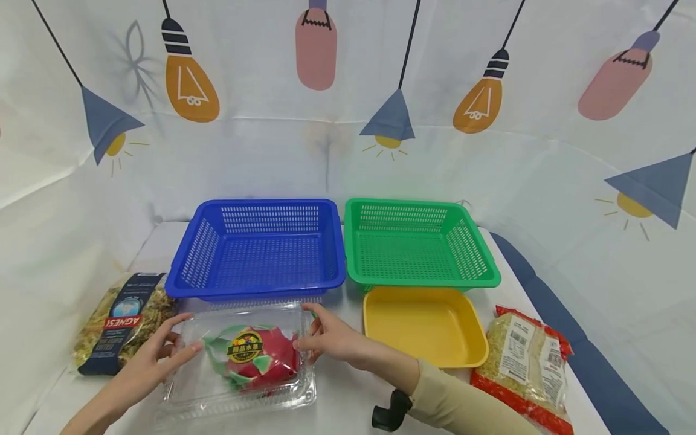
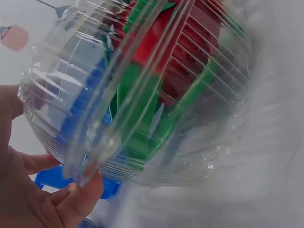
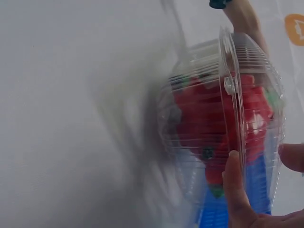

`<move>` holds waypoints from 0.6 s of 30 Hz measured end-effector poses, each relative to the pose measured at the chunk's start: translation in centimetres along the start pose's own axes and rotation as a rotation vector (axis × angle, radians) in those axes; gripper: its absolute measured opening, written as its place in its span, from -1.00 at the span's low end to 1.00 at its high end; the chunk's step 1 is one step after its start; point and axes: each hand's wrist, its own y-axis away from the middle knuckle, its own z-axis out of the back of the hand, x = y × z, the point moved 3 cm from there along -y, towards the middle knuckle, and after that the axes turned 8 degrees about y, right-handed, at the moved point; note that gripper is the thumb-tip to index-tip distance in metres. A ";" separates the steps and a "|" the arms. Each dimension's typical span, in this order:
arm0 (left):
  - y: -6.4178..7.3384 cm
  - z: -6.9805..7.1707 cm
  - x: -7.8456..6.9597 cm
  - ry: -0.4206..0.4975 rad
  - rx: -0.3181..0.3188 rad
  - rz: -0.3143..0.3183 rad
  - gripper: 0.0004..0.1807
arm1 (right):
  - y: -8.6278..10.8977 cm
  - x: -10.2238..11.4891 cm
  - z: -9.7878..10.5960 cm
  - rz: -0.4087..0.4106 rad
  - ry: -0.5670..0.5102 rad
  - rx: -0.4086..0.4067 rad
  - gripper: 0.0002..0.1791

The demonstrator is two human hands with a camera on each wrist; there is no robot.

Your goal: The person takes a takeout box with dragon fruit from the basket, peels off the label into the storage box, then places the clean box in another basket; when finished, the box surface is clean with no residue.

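Note:
A clear plastic clamshell box (image 1: 187,377) holds a red dragon fruit (image 1: 274,365) with green scales, under a lid that bears a black and gold sticker (image 1: 244,345). My left hand (image 1: 147,359) grips the box at its left end, thumb over the lid. At the opposite end, my right hand (image 1: 337,338) pinches the far right corner, its thumb on the top. The left wrist view has fingers (image 2: 78,202) at the box's joined rim. In the right wrist view a fingertip (image 3: 232,166) presses against the rim seam beside the fruit.
Behind the box stands a blue basket (image 1: 255,290), with a green basket (image 1: 424,282) to its right. A yellow tub (image 1: 424,326) sits before the green one. Bagged Agnesi pasta (image 1: 122,323) lies left; a red-edged bag (image 1: 522,362) lies right. A printed curtain (image 1: 348,157) hangs behind.

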 end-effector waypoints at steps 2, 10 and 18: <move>-0.3 -0.2 0.2 -0.015 -0.006 -0.004 -0.17 | -0.2 -0.3 0.0 0.001 0.011 -0.004 -0.12; -1.7 -0.5 0.4 -0.027 -0.024 -0.030 -0.13 | -1.2 -0.9 0.5 0.024 0.073 -0.031 -0.14; -2.3 -1.0 0.6 -0.040 -0.073 -0.080 -0.11 | -1.0 -0.3 0.8 0.146 0.561 -0.093 -0.15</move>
